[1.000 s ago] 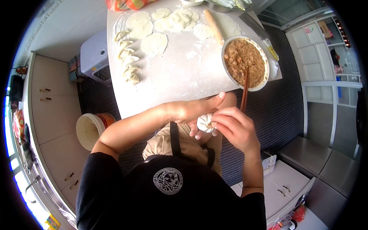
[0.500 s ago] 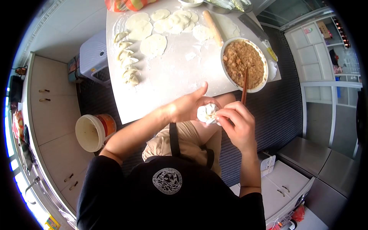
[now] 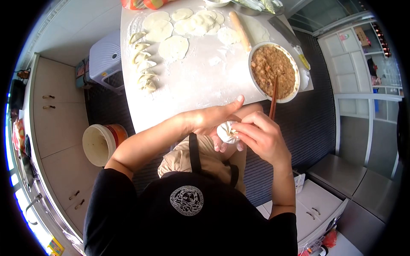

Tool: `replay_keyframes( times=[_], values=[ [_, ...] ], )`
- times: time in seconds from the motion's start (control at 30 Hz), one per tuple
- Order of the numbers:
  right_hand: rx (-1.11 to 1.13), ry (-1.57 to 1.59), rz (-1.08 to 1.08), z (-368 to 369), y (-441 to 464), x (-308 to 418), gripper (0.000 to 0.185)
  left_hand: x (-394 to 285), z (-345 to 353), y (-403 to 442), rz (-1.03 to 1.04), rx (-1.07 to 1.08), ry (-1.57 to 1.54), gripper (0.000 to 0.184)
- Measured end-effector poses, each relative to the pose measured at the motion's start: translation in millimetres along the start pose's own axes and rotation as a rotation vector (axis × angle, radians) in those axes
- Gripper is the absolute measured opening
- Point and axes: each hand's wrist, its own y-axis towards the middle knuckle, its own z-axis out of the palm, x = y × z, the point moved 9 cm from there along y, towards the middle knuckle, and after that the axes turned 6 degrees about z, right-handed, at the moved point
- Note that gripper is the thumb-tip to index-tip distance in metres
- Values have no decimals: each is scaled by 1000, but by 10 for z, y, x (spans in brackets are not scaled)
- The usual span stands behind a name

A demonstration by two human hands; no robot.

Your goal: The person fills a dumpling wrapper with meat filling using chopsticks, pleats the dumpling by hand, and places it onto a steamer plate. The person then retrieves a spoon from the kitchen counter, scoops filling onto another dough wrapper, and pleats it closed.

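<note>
A round white dough bun [image 3: 224, 133] with gathered pleats on top sits in my left hand [image 3: 210, 119], over my lap just off the table's front edge. The thumb of that hand sticks up and outward, while its other fingertips show beneath the dough. My right hand [image 3: 264, 137] pinches the pleated top of the bun between thumb and fingers. Brown minced filling [image 3: 272, 68] fills a white bowl [image 3: 297, 87] near the table's right corner, with brown chopsticks [image 3: 273, 100] standing in it. Several folded dumplings [image 3: 144, 65] line the left side.
Flat dough wrappers [image 3: 174, 48] lie on the floured white table [image 3: 192, 81]. A rolling pin [image 3: 240, 30] and a knife [image 3: 285, 32] are at the back right. A lilac stool [image 3: 104, 59] and a white bucket [image 3: 97, 145] stand left on the floor.
The bun has turned and come slightly left and down in my hands. My left thumb has shifted to the right, and the fingertips below the bun now show. My right fingers still pinch its top.
</note>
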Motion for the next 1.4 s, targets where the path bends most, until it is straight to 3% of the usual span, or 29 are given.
replay_keyframes(
  times=[0.2,0.3,0.53,0.67,0.9,1.1,1.4],
  values=[
    [10,-45,-32,-20,19,42,13,-3,60,16,-43,112,31,94],
    [-42,-65,11,-61,9,3,11,-8,10,19,30,213,-81,93],
    [-81,-65,62,14,-31,-54,12,176,-103,81,325,-107,-685,82],
    [30,-23,33,69,-41,-30,14,160,10,-9,239,-152,-667,73],
    [53,12,22,19,23,70,18,11,100,-65,110,-18,-279,85],
    [34,-9,-6,-3,24,113,14,-31,120,-112,84,26,-157,85],
    [-109,32,108,-94,20,31,12,-86,-39,-152,383,50,-447,46]
  ],
)
